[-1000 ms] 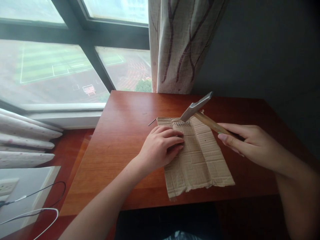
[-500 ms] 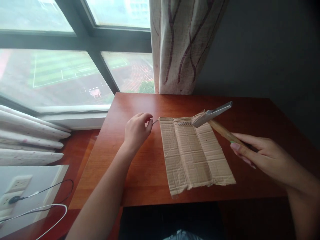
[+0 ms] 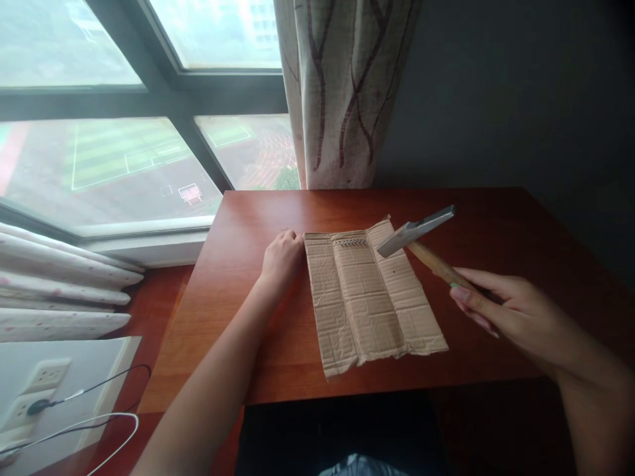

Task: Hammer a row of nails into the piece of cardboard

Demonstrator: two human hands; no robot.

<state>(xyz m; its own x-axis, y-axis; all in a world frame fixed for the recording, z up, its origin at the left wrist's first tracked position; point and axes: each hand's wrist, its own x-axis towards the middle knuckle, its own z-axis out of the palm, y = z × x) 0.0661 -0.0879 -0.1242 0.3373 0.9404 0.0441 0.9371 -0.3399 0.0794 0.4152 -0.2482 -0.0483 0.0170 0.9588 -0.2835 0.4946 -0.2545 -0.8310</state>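
Note:
A creased piece of brown cardboard (image 3: 370, 297) lies flat on the red-brown wooden table (image 3: 238, 311). A short row of small nails or holes (image 3: 350, 242) runs near its far edge. My left hand (image 3: 280, 256) rests at the cardboard's far left corner with its fingers curled shut, over the spot where a thin nail lay; the nail itself is hidden. My right hand (image 3: 496, 307) grips the wooden handle of a hammer (image 3: 414, 233), and its grey metal head hovers above the cardboard's far right part.
A patterned curtain (image 3: 342, 92) hangs at the table's far edge beside a large window (image 3: 124, 152). The wall to the right is dark. Folded pale fabric (image 3: 59, 284), a white outlet block (image 3: 34, 390) and cables (image 3: 99, 423) sit at the lower left.
My left hand left the cardboard, reached to the thin nail at its far left corner and closed there. The hammer rose and drew back to the right.

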